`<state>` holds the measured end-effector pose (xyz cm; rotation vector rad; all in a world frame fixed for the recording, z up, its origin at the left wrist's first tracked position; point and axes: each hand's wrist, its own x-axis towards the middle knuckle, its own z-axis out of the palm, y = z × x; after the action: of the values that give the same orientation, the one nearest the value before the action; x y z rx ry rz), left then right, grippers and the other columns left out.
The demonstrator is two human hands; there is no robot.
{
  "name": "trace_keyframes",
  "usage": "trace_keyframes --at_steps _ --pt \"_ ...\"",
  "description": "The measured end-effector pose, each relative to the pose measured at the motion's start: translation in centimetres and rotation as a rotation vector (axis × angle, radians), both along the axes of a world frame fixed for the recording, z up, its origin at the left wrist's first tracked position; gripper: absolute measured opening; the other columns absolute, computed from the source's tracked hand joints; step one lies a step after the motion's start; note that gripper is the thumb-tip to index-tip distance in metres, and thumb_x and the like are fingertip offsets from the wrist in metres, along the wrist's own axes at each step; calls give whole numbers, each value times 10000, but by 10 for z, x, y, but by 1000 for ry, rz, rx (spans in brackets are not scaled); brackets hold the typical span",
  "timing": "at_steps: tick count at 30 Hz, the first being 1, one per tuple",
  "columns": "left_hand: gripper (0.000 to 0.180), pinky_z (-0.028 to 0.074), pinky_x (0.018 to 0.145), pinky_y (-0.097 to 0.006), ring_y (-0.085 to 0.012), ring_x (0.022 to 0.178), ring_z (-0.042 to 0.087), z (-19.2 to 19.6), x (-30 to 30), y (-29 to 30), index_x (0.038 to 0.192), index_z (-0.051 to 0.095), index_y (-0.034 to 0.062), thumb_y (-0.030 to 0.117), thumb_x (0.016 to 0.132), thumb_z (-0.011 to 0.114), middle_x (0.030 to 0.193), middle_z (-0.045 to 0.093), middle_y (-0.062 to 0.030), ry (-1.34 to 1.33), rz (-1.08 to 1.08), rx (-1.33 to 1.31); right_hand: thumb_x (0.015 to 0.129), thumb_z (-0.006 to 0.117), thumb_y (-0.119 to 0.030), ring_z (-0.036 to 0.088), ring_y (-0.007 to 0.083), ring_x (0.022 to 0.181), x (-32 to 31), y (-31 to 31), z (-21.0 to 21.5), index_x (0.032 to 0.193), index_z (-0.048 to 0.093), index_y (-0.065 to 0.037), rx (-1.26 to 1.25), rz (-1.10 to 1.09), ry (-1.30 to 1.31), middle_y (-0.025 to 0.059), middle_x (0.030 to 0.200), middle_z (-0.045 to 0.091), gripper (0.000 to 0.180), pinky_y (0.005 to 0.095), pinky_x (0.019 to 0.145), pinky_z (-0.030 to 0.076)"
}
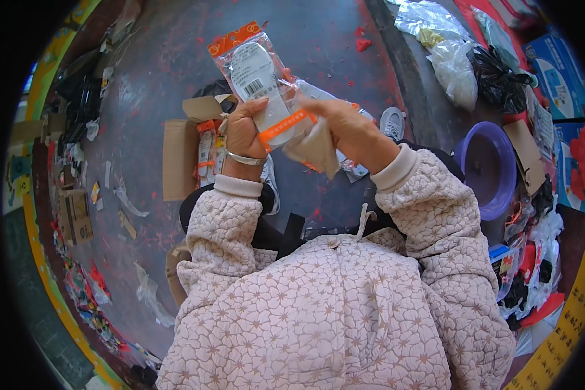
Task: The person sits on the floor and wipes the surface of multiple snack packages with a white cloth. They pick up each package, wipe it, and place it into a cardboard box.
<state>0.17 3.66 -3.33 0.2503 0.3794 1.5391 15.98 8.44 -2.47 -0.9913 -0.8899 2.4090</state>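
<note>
In front of my chest, my left hand [244,133] grips a clear plastic packet [252,68] by its edge, the thumb lying across the front. The packet has an orange top and an orange band lower down. Inside it is a flat white insole-shaped piece with a barcode label. My right hand [357,133] is beside the packet's lower right edge, fingers bent and partly smeared by motion. A crumpled beige cloth [320,148] hangs from it, touching or overlapping the orange band. Another orange-edged packet [354,170] lies behind my right hand, mostly hidden.
An opened cardboard box [177,159] with several orange-topped packets [206,153] stands left of my feet. To the right are a purple basin [461,153], plastic bags [454,71] and blue boxes [556,78]. Scraps and a small carton [76,216] litter the left floor.
</note>
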Motion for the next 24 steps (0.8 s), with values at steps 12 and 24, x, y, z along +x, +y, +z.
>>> trace_keyframes --at_steps 12,24 --pt "236 471 877 -410 -272 988 566 -12 6 -11 1061 477 -30 88 860 511 1026 568 -166 -101 -66 -295 800 609 -114 602 142 708 5 11 -14 896 591 29 723 51 -102 96 825 614 173 257 630 487" --pt "224 492 870 -394 -278 937 584 -24 1 -9 1050 431 -84 80 897 430 1009 556 -201 -230 -151 -384 682 652 -92 623 266 680 5 24 -14 834 617 31 543 -8 -143 202 740 609 199 304 610 476"
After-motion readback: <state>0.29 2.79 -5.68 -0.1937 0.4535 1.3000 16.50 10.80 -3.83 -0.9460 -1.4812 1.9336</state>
